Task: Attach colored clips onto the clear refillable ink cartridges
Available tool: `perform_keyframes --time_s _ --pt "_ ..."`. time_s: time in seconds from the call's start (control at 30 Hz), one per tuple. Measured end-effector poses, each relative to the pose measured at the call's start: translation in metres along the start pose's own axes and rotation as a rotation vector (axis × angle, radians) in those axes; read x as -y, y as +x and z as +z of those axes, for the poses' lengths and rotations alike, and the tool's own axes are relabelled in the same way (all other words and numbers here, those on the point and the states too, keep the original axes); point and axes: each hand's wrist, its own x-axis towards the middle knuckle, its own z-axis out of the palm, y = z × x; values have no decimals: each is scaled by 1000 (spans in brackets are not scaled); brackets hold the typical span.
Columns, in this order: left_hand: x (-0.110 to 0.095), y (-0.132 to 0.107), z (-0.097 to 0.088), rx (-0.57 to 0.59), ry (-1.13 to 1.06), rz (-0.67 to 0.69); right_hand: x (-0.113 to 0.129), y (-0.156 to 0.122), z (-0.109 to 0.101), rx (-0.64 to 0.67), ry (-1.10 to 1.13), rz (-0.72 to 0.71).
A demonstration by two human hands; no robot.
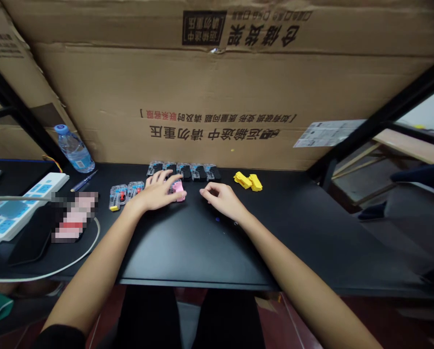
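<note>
My left hand (pixel 162 191) is spread, palm down, over a small pink-ended plastic piece (pixel 179 190), its thumb lying against the pink part. The hand hides most of that piece. To its left lie two clear plastic pieces with blue and red parts (pixel 118 196); the outer one has a yellow tip. Behind the fingers runs a row of several clear pieces with blue and black parts (pixel 198 172). My right hand (pixel 222 198) is curled above the table, thumb and fingers together; whatever is in them, if anything, is hidden. Yellow plastic pieces (pixel 248 181) lie beyond it to the right.
A cardboard sheet (pixel 217 87) stands behind the black table (pixel 188 247). At the left are a water bottle (pixel 75 150), a pen-like tool (pixel 84 182), a white power strip (pixel 28 206), a dark phone (pixel 31 237) and a looping white cable (pixel 71 264). A tiny blue bit (pixel 217 219) lies near my right hand.
</note>
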Motion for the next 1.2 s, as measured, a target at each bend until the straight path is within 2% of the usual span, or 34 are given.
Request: perform_keyframes --time_s 0.1,0.17,0.23,0.27,0.33,0.4,0.53,0.7,0.93,1.03,1.1,1.2 --pt "24 -5 -33 -166 47 -89 2 0 -1 -5 -5 -8" --pt "48 -13 -53 -223 138 -228 3 -1 -1 -3 -4 -19" --pt "74 -20 -67 -166 174 -353 4 -2 0 0 -5 -25" --pt "85 -24 -71 -97 152 -383 4 -2 0 1 -7 -26" --pt "101 -28 -73 3 76 -415 4 -2 0 -1 -10 -33" --pt "108 -28 -70 16 29 -392 3 0 -1 -30 0 -54" --pt "102 -22 -64 -12 -1 -295 -9 9 -12 -205 85 -63" --pt "86 -23 -66 168 69 -337 -26 19 -32 -427 103 -3" --pt "79 -22 -60 151 152 -317 -31 19 -39 -453 75 6" --pt "76 -23 -68 103 134 -353 -31 19 -37 -433 60 -5" --pt "67 -25 -75 22 97 -330 -32 19 -35 -430 61 1" --pt "39 -24 -76 -132 -6 -143 -31 19 -32 -411 88 11"
